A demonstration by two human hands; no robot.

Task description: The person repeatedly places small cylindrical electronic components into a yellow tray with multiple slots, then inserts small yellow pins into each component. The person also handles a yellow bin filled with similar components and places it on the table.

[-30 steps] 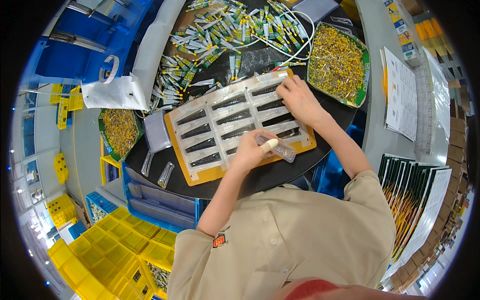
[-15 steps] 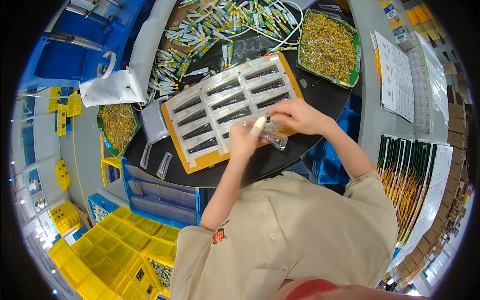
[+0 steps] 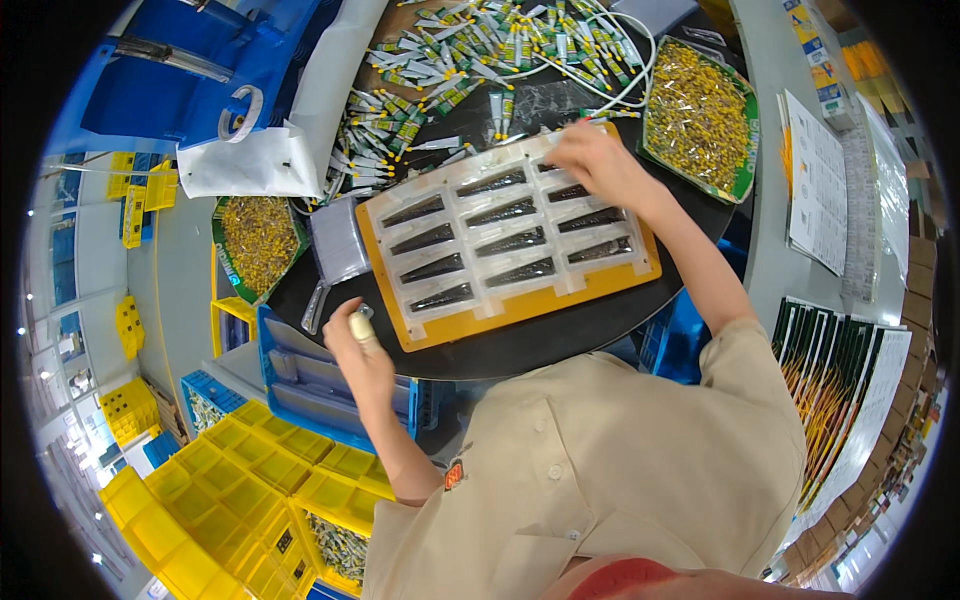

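A tray with white compartments on an orange-yellow board (image 3: 540, 313) lies tilted on the black table. Its compartments hold dark tapered pieces under clear plastic (image 3: 520, 272). Over the tray's far right part, my right hand (image 3: 605, 170) has its fingers bent down together; what lies under the fingertips is hidden. My left hand (image 3: 362, 350), a pale cover on one digit, is left of the tray's near corner. Its fingers close on a clear plastic shell (image 3: 367, 312), of which only an edge shows. Another clear shell (image 3: 315, 308) lies just left of it.
Small yellow-capped tubes (image 3: 430, 90) heap behind the tray, crossed by a white cable (image 3: 640, 75). Green-edged boxes of yellow bits stand right (image 3: 700, 120) and left (image 3: 258, 245). A stack of clear sheets (image 3: 340, 240) lies left of the tray; yellow crates (image 3: 215, 490) stand lower left.
My hands have parted from the clear shell they held together over the tray's near edge. The left went left to the loose shell; the right moved to the tray's far right. The view shifted slightly.
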